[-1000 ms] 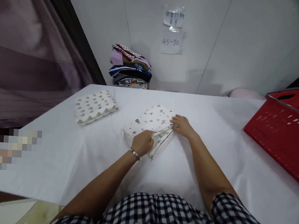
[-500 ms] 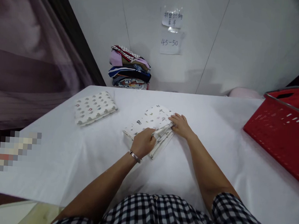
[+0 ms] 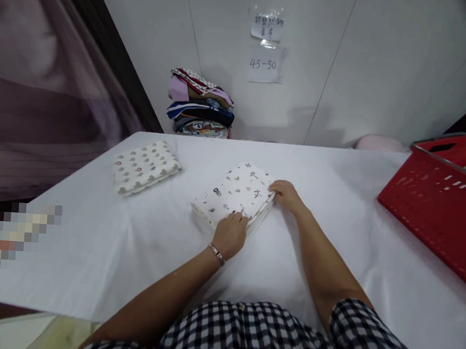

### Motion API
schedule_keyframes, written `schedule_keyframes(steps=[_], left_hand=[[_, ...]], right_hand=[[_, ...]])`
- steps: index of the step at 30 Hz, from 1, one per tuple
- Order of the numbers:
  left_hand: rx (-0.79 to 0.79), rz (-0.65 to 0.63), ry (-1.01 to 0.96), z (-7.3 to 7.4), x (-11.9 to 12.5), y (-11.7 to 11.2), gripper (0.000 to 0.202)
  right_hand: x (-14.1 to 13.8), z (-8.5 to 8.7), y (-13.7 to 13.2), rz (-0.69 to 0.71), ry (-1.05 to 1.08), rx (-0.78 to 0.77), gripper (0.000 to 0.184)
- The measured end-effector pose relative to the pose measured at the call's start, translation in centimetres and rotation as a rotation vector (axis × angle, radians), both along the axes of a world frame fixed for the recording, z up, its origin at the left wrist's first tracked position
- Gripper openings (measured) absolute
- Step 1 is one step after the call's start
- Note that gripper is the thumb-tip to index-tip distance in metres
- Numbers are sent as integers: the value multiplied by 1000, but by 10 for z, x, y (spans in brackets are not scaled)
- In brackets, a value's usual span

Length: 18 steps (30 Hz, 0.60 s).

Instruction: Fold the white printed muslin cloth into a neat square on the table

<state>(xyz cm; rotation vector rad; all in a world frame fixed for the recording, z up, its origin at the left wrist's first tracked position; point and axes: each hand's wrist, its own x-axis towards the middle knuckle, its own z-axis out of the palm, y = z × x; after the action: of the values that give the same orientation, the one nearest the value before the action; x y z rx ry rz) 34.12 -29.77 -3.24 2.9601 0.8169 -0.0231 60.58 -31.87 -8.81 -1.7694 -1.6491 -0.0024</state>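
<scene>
A folded white cloth with small printed figures [image 3: 234,193] lies on the white table [image 3: 333,229] in front of me. My left hand [image 3: 231,235], with a bracelet at the wrist, rests at the cloth's near edge, fingers curled on the fabric. My right hand [image 3: 288,194] is at the cloth's right corner, its fingers pressed against the edge. Both hands touch the cloth, and the bundle lies flat and squared.
A second folded cloth with grey dots [image 3: 146,166] lies at the left of the table. A red plastic basket [image 3: 434,204] stands at the right edge. A stack of folded fabrics [image 3: 200,106] sits against the back wall under paper notes [image 3: 266,46].
The loose layers at the cloth's right edge have been pressed flat. My left hand slid nearer along the edge; my right hand shifted to the right corner.
</scene>
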Motion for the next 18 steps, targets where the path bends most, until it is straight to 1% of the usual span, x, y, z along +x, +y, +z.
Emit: schedule_keyframes(steps=[3, 5, 7, 9, 13, 15, 18], left_hand=[[13, -25, -42, 0, -6, -1, 27], [22, -30, -57, 0, -10, -3, 30], [23, -24, -65, -2, -13, -5, 32], [23, -24, -77, -5, -15, -7, 36], [42, -41, -102, -11, -19, -14, 51], [45, -52, -107, -12, -21, -13, 49], [57, -55, -127, -7, -27, -2, 40]], right_hand=[[3, -3, -1, -39, 180, 44, 38], [2, -3, -1, -107, 287, 68, 33], [0, -3, -1, -176, 351, 85, 29], [-3, -5, 0, -225, 372, 87, 32], [-7, -8, 1, -358, 403, 23, 46], [-9, -7, 2, -428, 403, 24, 45], [-10, -3, 2, -434, 412, 63, 36]])
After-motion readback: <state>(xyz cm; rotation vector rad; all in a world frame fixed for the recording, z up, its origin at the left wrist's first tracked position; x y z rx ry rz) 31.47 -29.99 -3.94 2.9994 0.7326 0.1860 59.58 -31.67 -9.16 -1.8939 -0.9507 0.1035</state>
